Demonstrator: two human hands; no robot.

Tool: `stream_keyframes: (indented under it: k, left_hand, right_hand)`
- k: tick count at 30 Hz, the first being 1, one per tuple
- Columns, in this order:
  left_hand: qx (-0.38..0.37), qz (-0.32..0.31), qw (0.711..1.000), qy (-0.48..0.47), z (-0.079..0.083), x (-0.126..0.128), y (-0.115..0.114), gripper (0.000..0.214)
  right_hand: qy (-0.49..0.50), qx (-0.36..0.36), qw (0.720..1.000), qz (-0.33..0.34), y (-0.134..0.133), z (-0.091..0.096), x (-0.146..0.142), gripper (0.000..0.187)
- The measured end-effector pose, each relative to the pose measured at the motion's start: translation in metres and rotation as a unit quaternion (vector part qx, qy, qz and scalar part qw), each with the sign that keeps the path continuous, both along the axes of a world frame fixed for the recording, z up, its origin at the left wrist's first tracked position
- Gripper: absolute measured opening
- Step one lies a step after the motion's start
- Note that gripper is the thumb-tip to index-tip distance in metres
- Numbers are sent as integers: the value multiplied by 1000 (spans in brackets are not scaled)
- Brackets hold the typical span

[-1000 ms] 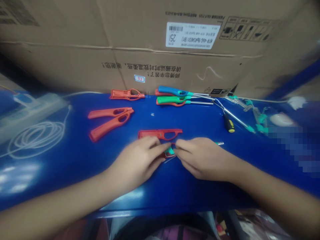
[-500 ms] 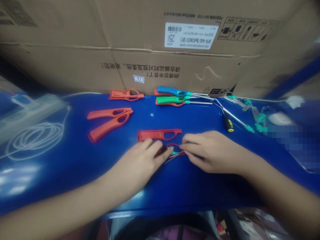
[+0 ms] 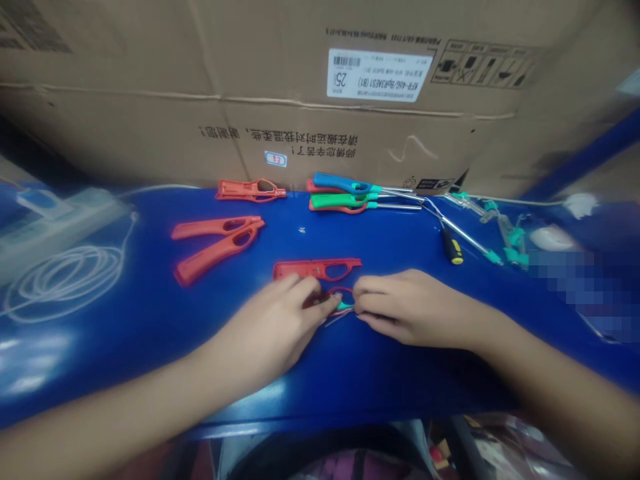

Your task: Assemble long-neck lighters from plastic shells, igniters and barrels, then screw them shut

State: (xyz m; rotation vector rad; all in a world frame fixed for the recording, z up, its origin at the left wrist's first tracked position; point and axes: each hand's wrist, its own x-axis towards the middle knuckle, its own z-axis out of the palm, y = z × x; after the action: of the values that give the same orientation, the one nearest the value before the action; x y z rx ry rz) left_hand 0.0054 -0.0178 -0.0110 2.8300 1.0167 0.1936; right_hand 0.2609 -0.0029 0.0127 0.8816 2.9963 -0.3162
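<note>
My left hand (image 3: 285, 317) is closed on the handle end of a red lighter casing half (image 3: 345, 291), its thumb by a turquoise trigger piece (image 3: 344, 305). My right hand (image 3: 400, 307) pinches the casing's other end; the fingertips hide what exactly they hold. A thin metallic strip or wire (image 3: 336, 319) sticks out below the casing, between the hands. Just beyond my left fingers lies another red casing half (image 3: 320, 269), flat with its inside up. Much of the casing in my hands is covered by my fingers.
Red casings (image 3: 217, 247) lie at left, and an orange casing half (image 3: 250, 190) behind them. Long-nosed lighters (image 3: 345, 193) lie by the cardboard box (image 3: 280, 60). A screwdriver (image 3: 453, 245), metal tubes and turquoise parts (image 3: 515, 240) are at right, a coiled white cable (image 3: 65, 283) at far left.
My right hand has shifted slightly left, closer to my left hand, still at the casing's end. The whole view has moved slightly. The other parts lie as before.
</note>
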Motion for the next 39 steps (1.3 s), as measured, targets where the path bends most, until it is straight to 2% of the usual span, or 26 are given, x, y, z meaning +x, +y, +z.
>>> stream_keyframes:
  k: [12, 33, 36, 39]
  left_hand:
    - [-8, 4, 1000, -23, -2, -2, 2, 40]
    - [-11, 8, 999, -34, -4, -1, 3, 39]
    - [-14, 10, 999, -43, -4, -2, 3, 37]
    - [-19, 7, 998, -54, -5, -3, 4, 36]
  right_hand:
    - [54, -35, 996, -54, 5, -3, 2, 7]
    - [43, -23, 997, -52, 4, -5, 2, 9]
    - [79, -45, 995, -39, 7, -4, 5, 5]
    - [180, -49, 982, -41, 20, -3, 15, 8]
